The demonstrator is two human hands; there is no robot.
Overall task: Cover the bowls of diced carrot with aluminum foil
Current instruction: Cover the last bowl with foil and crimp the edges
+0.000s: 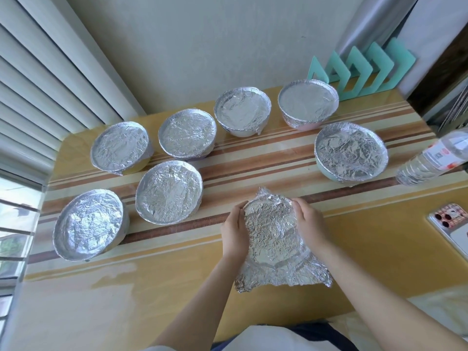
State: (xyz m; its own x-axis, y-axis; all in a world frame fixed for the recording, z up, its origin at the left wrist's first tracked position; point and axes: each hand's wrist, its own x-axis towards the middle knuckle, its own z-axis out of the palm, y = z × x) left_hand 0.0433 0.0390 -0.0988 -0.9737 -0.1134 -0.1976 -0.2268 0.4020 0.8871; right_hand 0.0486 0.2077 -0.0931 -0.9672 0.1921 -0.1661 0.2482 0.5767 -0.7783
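The left grip (235, 229) and right grip (310, 224) are curling round the foil (273, 236) between them, pressing it onto a bowl hidden beneath it on the worktop (379, 249). The foil is looking light, thin and easily torn, and is keeping every crease. It is probably best taken by the loose skirt flaring nearer than the grips and tucked under the rim. Seven covered bowls (168, 193) are standing beyond and to either side of the grips, making eight in all. One bottle (430, 158) and one phone (450, 226) are lying right of the right grip.
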